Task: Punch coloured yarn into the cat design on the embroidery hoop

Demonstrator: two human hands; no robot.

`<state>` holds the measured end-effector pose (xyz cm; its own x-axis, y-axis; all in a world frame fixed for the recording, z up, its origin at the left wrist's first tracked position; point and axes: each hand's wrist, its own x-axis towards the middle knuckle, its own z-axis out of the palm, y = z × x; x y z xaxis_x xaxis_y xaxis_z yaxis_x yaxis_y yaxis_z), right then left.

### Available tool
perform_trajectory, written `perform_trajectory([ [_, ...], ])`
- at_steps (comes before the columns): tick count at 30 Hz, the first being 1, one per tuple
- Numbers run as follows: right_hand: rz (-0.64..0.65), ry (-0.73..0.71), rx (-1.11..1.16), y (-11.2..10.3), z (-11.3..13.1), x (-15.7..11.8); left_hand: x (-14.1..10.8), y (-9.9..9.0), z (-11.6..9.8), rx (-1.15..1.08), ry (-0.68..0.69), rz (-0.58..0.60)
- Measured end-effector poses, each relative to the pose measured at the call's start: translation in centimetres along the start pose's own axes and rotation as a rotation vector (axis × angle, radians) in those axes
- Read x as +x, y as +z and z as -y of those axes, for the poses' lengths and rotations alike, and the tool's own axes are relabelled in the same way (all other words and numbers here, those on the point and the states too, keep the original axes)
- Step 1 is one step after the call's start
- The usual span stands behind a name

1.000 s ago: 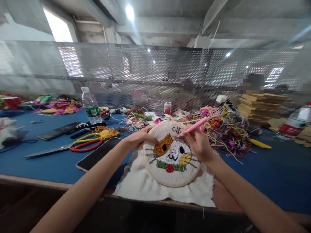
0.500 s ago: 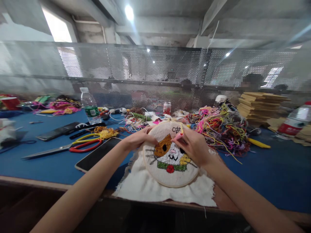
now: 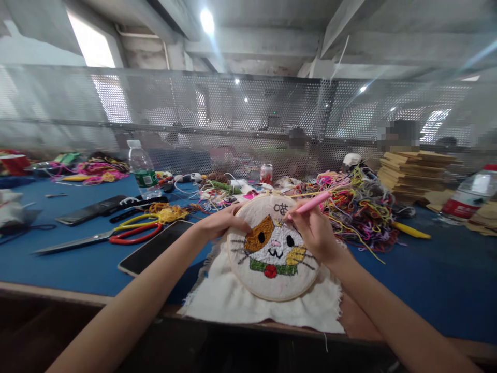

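A round embroidery hoop (image 3: 248, 287) stretches white cloth (image 3: 267, 313) that bears a stitched cat face (image 3: 267, 251) in orange, white and yellow with a green collar. My left hand (image 3: 227, 220) is closed on the hoop's upper left rim, its thumb resting on the cloth by the orange patch. In my right hand (image 3: 316, 233) I grip a pink punch needle (image 3: 316, 201) like a pen, its tip end low near the top of the cat's head and its handle tilted up to the right. Yellow yarn (image 3: 301, 195) runs beside the handle.
Scissors (image 3: 135, 228) and a dark tablet-like slab (image 3: 155, 248) lie left of the hoop. A green-labelled bottle (image 3: 144, 173) stands behind them. Tangled yarn (image 3: 357, 207) heaps at right, near a yellow tool (image 3: 411, 230), a stack of brown envelopes (image 3: 411, 173) and a red-labelled bottle (image 3: 468, 199).
The pink punch needle has swung from pointing toward me to slanting up and right, showing more of its handle. My right hand has turned and shifted slightly right; my left stays on the hoop.
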<state>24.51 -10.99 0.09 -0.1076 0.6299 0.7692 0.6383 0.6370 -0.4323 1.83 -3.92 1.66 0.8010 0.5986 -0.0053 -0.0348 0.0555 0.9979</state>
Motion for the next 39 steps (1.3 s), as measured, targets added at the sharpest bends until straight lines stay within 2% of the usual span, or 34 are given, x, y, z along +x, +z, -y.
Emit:
perform_trajectory([
  [14,0.006,-0.031,-0.041,0.2,0.3,0.1,-0.1,0.4,-0.3,0.041,-0.012,-0.027],
  [19,0.057,-0.128,-0.020,0.2,0.4,0.2,-0.2,0.3,-0.4,0.069,-0.001,-0.014],
  [24,0.151,-0.167,-0.153,0.3,0.6,0.4,-0.2,0.1,0.0,0.077,0.005,-0.007],
  [31,-0.012,-0.012,-0.097,0.2,0.3,0.2,0.1,0.1,0.1,0.004,0.004,0.015],
  [39,-0.020,0.008,-0.052,0.1,-0.5,-0.1,0.1,0.3,0.0,0.014,-0.031,-0.019],
])
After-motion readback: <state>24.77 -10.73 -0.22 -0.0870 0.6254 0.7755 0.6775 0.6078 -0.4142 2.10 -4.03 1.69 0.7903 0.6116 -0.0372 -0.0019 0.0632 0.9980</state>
